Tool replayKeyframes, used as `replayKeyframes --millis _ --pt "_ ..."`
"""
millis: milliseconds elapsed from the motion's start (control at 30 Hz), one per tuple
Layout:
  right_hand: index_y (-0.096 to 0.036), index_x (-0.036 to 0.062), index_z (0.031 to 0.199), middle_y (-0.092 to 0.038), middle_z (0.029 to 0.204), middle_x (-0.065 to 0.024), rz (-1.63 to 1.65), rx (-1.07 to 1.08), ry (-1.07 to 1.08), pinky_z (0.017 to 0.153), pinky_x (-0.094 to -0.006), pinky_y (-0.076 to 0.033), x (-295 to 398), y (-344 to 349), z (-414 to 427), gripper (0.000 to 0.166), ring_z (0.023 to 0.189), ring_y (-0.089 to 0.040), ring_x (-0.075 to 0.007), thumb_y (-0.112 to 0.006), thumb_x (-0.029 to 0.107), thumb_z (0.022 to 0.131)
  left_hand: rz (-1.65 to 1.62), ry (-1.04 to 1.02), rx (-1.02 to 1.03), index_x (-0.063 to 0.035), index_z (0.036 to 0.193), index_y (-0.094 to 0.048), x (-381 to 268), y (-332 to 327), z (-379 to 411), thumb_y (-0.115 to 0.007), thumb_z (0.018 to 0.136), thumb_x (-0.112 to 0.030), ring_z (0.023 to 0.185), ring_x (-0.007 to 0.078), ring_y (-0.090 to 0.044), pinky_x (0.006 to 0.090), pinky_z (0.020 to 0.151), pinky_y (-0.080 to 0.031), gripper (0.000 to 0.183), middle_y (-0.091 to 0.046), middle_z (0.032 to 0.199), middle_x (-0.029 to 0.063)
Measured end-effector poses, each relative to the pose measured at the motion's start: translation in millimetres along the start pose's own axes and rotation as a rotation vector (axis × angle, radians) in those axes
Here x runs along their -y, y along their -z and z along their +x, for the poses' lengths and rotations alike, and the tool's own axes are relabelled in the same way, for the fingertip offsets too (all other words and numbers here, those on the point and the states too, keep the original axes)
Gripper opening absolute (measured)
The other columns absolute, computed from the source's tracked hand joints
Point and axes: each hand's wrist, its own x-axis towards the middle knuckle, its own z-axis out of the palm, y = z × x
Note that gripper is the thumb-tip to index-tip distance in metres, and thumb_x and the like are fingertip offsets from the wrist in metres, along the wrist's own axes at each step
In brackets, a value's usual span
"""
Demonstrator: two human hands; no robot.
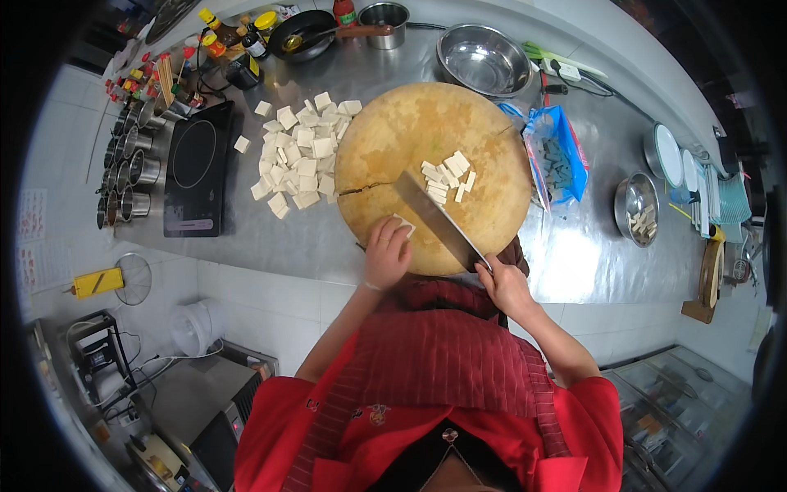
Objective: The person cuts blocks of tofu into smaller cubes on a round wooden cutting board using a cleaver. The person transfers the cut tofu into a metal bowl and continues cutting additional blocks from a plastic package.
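My right hand (508,285) grips the handle of a broad cleaver (438,215), whose blade slants up and left over a round wooden chopping block (393,135). Fingers of my left hand (388,252) rest on a pale square piece of what looks like tofu (404,225), near the block's front left edge and left of the blade. Cut pale strips (447,175) lie in a small group beyond the blade. Left of the block, a large heap of uncut pale squares (301,150) is spread on the steel table (246,252).
A black induction cooker (195,166) and steel cups (142,166) stand at left. Behind are bottles (252,43), a frying pan (304,31), a pot (385,40) and a steel basin (482,61). To the right are an opened blue bag (572,154) and a bowl of strips (637,209).
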Motion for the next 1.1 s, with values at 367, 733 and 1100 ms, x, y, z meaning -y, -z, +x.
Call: replayKeyframes --millis 367,733,1100 --pt "-0.052 0.0071 0.090 -0.061 0.065 -0.0147 -0.277 0.161 0.134 0.048 -0.0453 -0.046 26.5 43.6 -17.2 0.014 0.057 -0.059 -0.0364 -0.057 0.020 0.090 0.062 0.004 -0.074 -0.0026 0.095 -0.061 10.6 -9.5 -17.3 -0.067 0.074 -0.002 0.101 0.0363 -0.052 0.0438 0.089 -0.044 0.022 -0.057 0.104 0.0155" --pt "-0.056 0.0053 0.092 -0.061 0.066 -0.0190 -0.073 -0.030 0.068 0.052 -0.0482 -0.046 -3.3 -4.5 -2.1 0.016 0.061 -0.060 -0.0395 -0.057 0.021 0.091 -0.027 0.165 -0.081 -0.0041 0.105 -0.060 29.4 11.3 8.3 -0.060 0.078 -0.006 0.103 0.0365 -0.053 0.0439 0.094 -0.041 0.027 -0.056 0.113 0.0149" --pt "-0.057 0.0064 0.089 -0.060 0.066 -0.0187 -0.137 0.168 0.191 0.053 -0.0483 -0.048 -1.7 25.4 2.8 0.017 0.060 -0.060 -0.0389 -0.059 0.023 0.090 0.496 0.542 0.006 -0.0130 0.126 -0.050 180.9 42.9 51.3 -0.069 0.069 -0.010 0.107 0.0350 -0.047 0.0451 0.087 -0.046 0.060 -0.044 0.124 0.0170"
